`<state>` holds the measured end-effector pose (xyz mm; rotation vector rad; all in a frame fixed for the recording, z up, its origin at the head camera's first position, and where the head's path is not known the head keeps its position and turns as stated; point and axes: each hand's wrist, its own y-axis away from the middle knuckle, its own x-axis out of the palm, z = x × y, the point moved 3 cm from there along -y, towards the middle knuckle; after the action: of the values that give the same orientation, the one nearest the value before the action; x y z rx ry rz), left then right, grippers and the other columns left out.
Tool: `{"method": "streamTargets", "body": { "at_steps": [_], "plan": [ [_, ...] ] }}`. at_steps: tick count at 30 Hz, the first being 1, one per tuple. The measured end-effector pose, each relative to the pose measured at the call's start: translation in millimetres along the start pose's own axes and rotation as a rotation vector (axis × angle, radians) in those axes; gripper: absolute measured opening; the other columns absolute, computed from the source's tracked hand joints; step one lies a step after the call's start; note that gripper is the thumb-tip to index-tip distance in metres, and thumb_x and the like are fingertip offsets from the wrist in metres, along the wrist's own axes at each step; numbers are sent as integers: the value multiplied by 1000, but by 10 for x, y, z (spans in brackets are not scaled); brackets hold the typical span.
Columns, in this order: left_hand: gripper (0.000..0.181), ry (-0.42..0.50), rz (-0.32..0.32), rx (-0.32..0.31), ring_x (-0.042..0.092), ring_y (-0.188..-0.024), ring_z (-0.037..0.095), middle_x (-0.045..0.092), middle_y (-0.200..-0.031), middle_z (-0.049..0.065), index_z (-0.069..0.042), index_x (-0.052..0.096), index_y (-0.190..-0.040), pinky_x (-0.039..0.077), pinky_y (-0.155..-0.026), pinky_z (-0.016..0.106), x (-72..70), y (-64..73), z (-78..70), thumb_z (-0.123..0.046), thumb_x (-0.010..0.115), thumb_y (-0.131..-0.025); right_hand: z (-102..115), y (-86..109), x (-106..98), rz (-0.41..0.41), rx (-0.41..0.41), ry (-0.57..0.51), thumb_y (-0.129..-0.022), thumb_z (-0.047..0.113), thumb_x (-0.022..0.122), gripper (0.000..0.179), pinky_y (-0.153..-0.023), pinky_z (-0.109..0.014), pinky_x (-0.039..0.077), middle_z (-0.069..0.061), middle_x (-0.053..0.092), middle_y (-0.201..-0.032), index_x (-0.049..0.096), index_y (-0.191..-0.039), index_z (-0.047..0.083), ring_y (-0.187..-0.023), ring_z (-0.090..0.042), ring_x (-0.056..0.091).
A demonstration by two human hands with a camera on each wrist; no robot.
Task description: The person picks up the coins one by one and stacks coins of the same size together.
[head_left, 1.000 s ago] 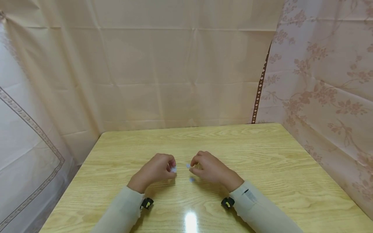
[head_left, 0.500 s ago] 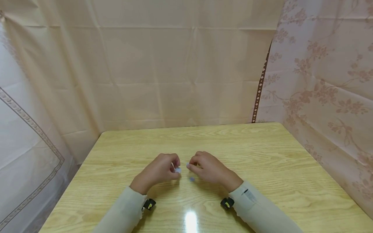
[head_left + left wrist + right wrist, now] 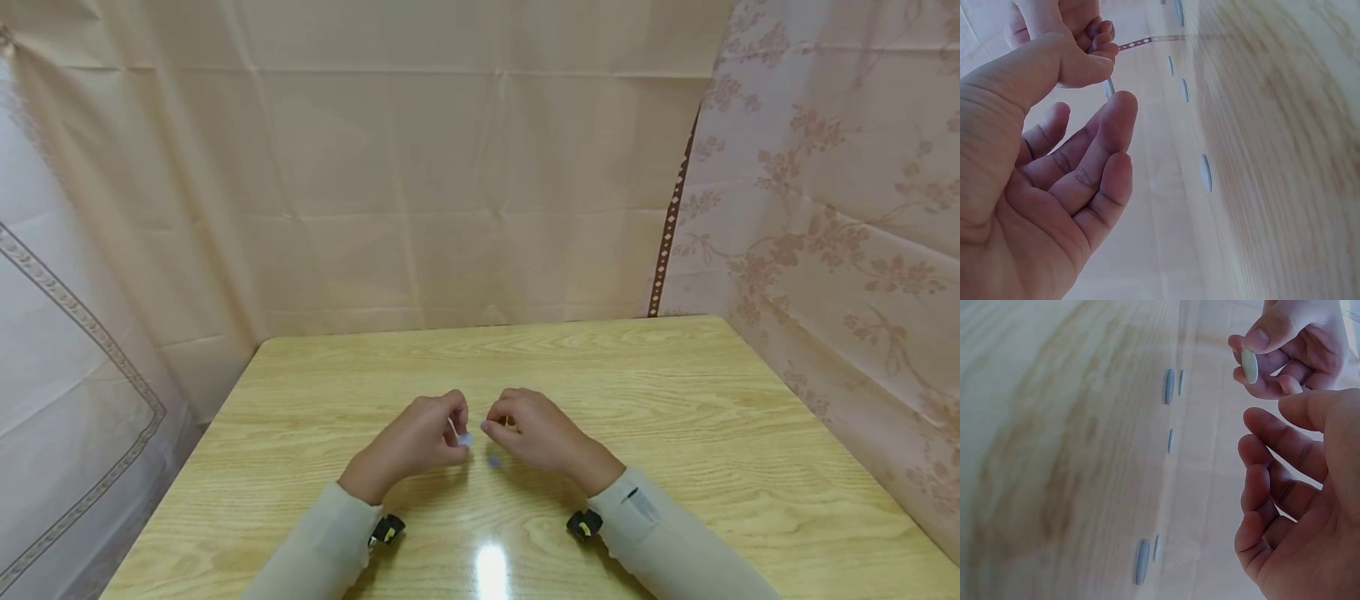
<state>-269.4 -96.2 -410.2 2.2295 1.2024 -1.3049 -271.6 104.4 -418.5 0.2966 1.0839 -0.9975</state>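
My left hand (image 3: 420,437) pinches a white go stone (image 3: 1249,364), lens-shaped, between thumb and fingertip, just above the table. The stone's edge also shows between the thumb and finger in the left wrist view. Close by on the right, my right hand (image 3: 536,429) hovers with loosely bent fingers. In the right wrist view its thumb and index tip stand apart, and no stone shows between them. Another pale stone (image 3: 494,461) lies on the table between the hands. Both wrist views show several such stones, including one stone (image 3: 1142,562) on the wood.
The wood-grain table (image 3: 300,392) has a bright light reflection near its front. A beige curtain (image 3: 450,183) hangs behind the far edge, with a floral cloth (image 3: 840,233) on the right. Each wrist carries a small dark camera (image 3: 387,529).
My left hand has moved slightly right with its go stone, closer to the right hand. The right hand barely shifted, and the stone near its fingertips is now hard to make out in the head view.
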Motion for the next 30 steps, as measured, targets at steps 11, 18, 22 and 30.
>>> {"method": "streamTargets", "body": {
  "at_steps": [11,18,22,30],
  "plan": [
    [26,-2,-14,25,70,-78,12,68,-86,-1,-11,56,-96,54,-64,21,4,-10,-86,-8,78,-82,2,-16,11,-10,-5,-26,-103,30,63,24,-70,-24,50,15,65,-88,80,-97,14,-76,-3,56],
    [25,-1,-7,49,70,-78,13,69,-87,1,-9,56,-95,54,-65,21,41,-20,-93,-7,78,-84,3,-11,20,-4,-6,-56,-104,29,63,24,-70,-24,51,14,66,-88,80,-96,14,-76,-4,57],
    [24,5,-5,59,71,-77,13,69,-87,1,-9,56,-95,53,-64,21,59,-22,-103,-6,77,-83,15,-9,20,-11,-10,-59,-103,28,63,22,-71,-24,51,15,66,-88,80,-94,16,-77,-4,57],
    [23,20,-2,63,70,-79,14,67,-88,1,-9,57,-95,54,-65,21,73,-28,-136,-5,76,-83,31,-12,17,-12,-13,-62,-103,26,64,20,-70,-24,51,14,65,-86,79,-92,17,-75,-4,57]
  ]
}}
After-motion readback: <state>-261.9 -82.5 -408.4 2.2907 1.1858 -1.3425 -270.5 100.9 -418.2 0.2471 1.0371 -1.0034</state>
